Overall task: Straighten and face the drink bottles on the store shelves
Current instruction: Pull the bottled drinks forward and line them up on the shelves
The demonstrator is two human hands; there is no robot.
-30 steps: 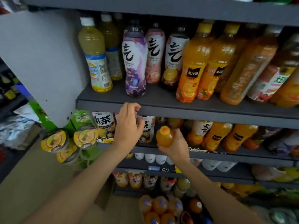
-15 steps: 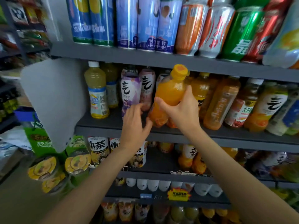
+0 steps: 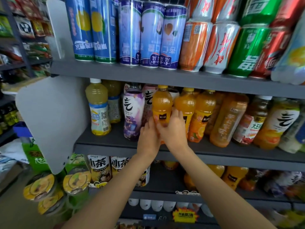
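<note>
Obs: both hands are together low on one orange juice bottle (image 3: pixel 162 106), which stands on the middle shelf (image 3: pixel 214 156) at its near edge. Left hand (image 3: pixel 148 138) cups the lower left side; right hand (image 3: pixel 173 129) wraps the lower right, fingers over the bottom of the label. The bottle's base is hidden behind the hands, so whether it sits flat on the shelf is uncertain.

Position: yellow cap upright and close under the shelf above. The purple-labelled bottle (image 3: pixel 132 116) is just to its left and a second orange juice bottle (image 3: pixel 185 106) just to its right. Dark label patch already faces outward, slightly right of centre.

Step, as judged: seat and face this bottle in the gap.

Method notes:
- Keep the grip low, as now; twisting from the base should turn the label without tipping the neck.
- Rotate a little until the dark patch sits dead centre.
- Slide it level with the fronts of its neighbours, not proud of the edge.
- Mind the neighbours: they stand very close, and a sideways nudge could tilt them.
- Release one hand first and check that it stands.
</note>
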